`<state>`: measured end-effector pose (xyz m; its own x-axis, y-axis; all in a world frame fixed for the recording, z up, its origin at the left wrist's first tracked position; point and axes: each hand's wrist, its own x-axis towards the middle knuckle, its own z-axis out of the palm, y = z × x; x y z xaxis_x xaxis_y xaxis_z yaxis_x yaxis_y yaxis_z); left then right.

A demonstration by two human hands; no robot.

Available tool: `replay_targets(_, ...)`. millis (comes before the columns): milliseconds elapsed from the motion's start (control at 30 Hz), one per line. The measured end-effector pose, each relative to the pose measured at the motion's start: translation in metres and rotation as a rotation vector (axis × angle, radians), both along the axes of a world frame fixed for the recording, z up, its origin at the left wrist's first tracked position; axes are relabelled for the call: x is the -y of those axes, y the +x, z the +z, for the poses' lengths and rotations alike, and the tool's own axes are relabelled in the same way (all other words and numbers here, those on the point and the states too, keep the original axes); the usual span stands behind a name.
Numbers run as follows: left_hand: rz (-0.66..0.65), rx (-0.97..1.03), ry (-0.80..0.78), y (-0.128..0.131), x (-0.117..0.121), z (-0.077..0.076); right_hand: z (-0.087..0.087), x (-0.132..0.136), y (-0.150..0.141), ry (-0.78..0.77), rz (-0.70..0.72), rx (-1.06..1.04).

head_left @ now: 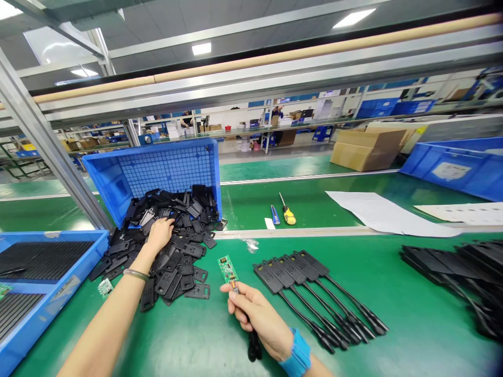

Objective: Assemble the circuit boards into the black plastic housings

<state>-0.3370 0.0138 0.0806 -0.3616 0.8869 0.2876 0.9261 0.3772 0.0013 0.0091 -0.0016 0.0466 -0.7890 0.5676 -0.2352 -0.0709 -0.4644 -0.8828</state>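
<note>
My left hand [159, 234] reaches into a heap of black plastic covers [173, 272] that spills from a tipped blue crate [165, 167]. Its fingers touch the heap and are mostly hidden behind the hand, so whether they grip a cover cannot be told. My right hand [257, 314] is closed round the black cable [253, 345] of a small green circuit board [227, 269], near the coloured wires. The board points up and away, with a small display on it. Right of this hand, several finished-looking black cased units [291, 269] with cables lie side by side.
A blue tray [98, 246] with black strips stands at left, a loose circuit board [105, 287] beside it. Behind lie a blue cutter [275, 214], a yellow screwdriver [289, 215] and white paper [385, 212]. More black cabled units [444, 267] are piled at right, near a cardboard box [365, 149].
</note>
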Motion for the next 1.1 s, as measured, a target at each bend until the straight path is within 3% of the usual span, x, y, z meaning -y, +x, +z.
replay_targets(200, -0.076, 0.01, -0.045, 0.014, -0.03, -0.005, -0.005, -0.001, -0.003, 0.012, 0.015, 0.006)
replay_targets(400, 0.058, 0.07, 0.022, 0.033, -0.041, -0.015, -0.003, -0.002, -0.002, 0.024, 0.009, 0.007)
replay_targets(600, 0.047, 0.25, 0.202, 0.044, -0.025, 0.006, -0.001, 0.0, -0.001, 0.063, 0.012, 0.047)
replay_targets(667, -0.014, 0.351, 0.28, 0.058, -0.012, 0.012, -0.001, -0.001, -0.001, 0.175, -0.025, 0.102)
replay_targets(767, -0.128, 0.532, 0.329, 0.091, 0.014, 0.012, 0.002, -0.004, 0.003, 0.592, -0.135, 0.176)
replay_targets(833, -0.191, 0.711, 0.33, 0.116, 0.035, 0.006, 0.004, -0.007, 0.007, 0.834, -0.19, 0.202)
replay_targets(867, -0.213, 0.866, 0.332, 0.129, 0.046, 0.002, 0.005, -0.008, 0.009, 0.883, -0.202, 0.208)
replay_targets(1000, -0.197, 1.647, 0.406, 0.165, 0.077, -0.01, 0.004, -0.011, 0.014, 0.785, -0.238, 0.159)
replay_targets(1100, -0.23, 2.018, 0.445, 0.177, 0.087, -0.014, 0.001, -0.012, 0.015, 0.778, -0.243, 0.145)
